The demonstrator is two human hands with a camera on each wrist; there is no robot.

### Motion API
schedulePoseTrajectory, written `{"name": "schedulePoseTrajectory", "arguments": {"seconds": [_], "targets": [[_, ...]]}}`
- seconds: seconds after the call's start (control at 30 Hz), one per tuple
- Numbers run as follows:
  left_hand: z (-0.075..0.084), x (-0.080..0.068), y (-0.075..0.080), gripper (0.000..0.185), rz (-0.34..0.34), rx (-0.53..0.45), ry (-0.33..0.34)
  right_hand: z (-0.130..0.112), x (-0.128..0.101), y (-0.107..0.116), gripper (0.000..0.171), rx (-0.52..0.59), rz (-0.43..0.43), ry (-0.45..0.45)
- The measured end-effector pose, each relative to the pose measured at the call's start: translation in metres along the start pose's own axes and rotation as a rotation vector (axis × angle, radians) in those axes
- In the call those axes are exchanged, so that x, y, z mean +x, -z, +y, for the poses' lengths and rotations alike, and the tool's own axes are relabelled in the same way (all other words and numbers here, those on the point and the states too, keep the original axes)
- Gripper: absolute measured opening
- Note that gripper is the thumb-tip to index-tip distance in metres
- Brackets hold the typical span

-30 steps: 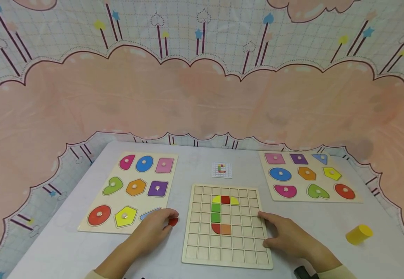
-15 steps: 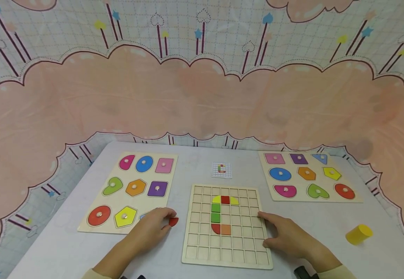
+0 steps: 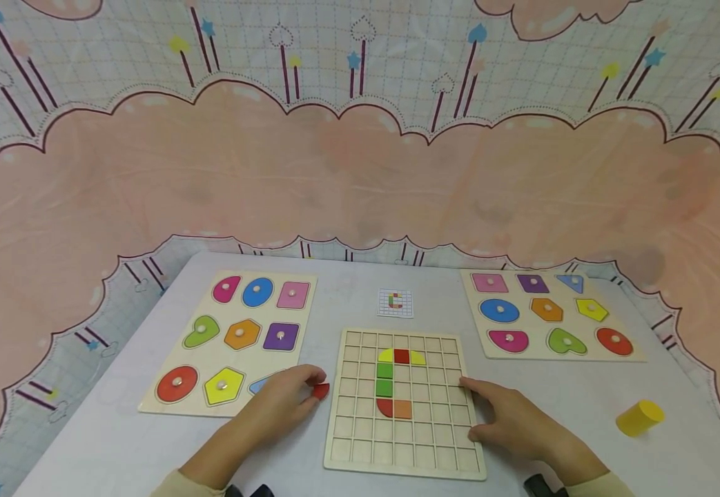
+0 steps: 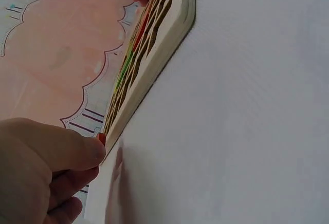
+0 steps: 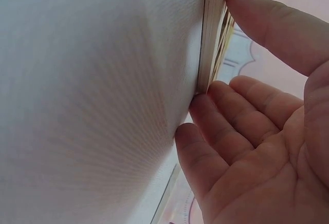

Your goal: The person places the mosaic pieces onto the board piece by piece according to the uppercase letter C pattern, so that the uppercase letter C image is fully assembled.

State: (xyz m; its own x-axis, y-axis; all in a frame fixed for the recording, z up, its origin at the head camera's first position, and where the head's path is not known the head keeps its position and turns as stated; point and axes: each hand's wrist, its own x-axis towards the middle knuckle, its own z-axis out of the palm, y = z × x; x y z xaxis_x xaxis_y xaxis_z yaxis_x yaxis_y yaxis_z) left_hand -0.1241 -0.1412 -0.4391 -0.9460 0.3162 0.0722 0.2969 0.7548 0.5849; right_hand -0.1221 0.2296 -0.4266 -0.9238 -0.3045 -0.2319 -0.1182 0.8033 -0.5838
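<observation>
My left hand pinches a small red tile between thumb and fingers, just off the left edge of the wooden grid board. In the left wrist view only a sliver of the red tile shows past the thumb, so its full shape is hidden. On the board lie two yellow curved tiles, a red square, two green squares, a red curved tile and an orange square. My right hand touches the board's right edge with thumb and fingertips, fingers fairly straight in the right wrist view.
A small pattern card lies behind the board. Shape-puzzle boards with knobbed pieces stand at left and right. A yellow cylinder is to the right of my right hand. Patterned cloth hangs behind the white table.
My left hand has shifted right toward the grid board, carrying the red tile with it. The right hand and the tiles on the board stay where they were.
</observation>
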Motion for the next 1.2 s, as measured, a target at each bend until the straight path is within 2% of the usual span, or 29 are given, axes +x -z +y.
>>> {"name": "schedulePoseTrajectory", "arguments": {"seconds": [0.13, 0.43, 0.6, 0.87, 1.2], "targets": [[0.006, 0.006, -0.001, 0.027, -0.002, -0.001, -0.047, 0.0, 0.001, 0.0, 0.079, -0.007, 0.001, 0.004], [0.024, 0.02, -0.009, 0.027, -0.048, -0.042, -0.107, -0.002, 0.001, 0.001, 0.078, -0.002, -0.004, 0.002], [0.036, 0.028, -0.015, 0.028, -0.087, -0.059, -0.113, -0.003, 0.002, 0.002, 0.079, -0.008, -0.005, 0.003], [0.051, 0.038, -0.032, 0.024, -0.114, -0.09, -0.136, -0.003, 0.002, 0.001, 0.08, -0.003, -0.006, -0.007], [0.066, 0.043, -0.046, 0.025, -0.14, -0.1, -0.159, -0.002, 0.0, 0.002, 0.081, 0.028, -0.01, -0.011]]}}
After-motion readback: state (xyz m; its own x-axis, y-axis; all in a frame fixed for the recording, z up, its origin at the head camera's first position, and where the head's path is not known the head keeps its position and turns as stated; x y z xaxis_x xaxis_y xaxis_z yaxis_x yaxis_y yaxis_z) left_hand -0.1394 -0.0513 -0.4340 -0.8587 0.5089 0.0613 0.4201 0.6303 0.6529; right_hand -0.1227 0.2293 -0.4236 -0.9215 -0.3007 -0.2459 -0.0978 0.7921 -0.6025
